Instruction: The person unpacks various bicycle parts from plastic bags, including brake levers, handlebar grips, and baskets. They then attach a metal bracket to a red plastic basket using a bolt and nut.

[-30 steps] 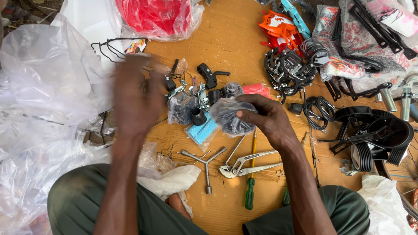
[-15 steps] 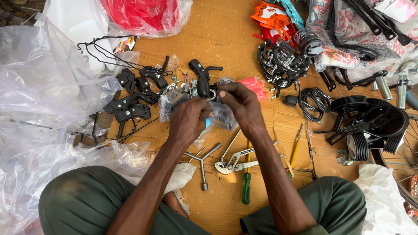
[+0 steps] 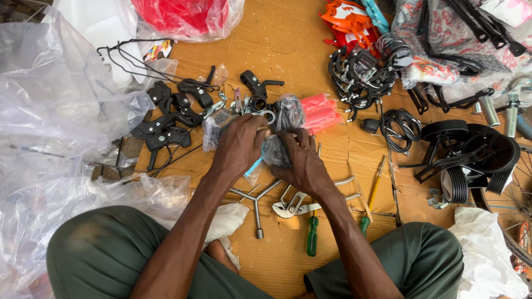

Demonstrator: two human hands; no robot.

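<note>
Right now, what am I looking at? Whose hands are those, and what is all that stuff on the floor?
You are seeing through a camera worn on a person's head, so it looks straight down at that person's own hands and knees. No robot is here, just two bare hands. The person sits on brown cardboard.

The left hand and the right hand are close together, both gripping a small clear plastic bag with dark little parts inside.

Around them lie bicycle bits: black brake levers to the left, a pink packet just behind the hands, and a pile of black cables farther back. Nearer the knees lie a three-armed metal wrench, pliers and a green-handled screwdriver. Crumpled clear plastic sheeting fills the left side.
</note>
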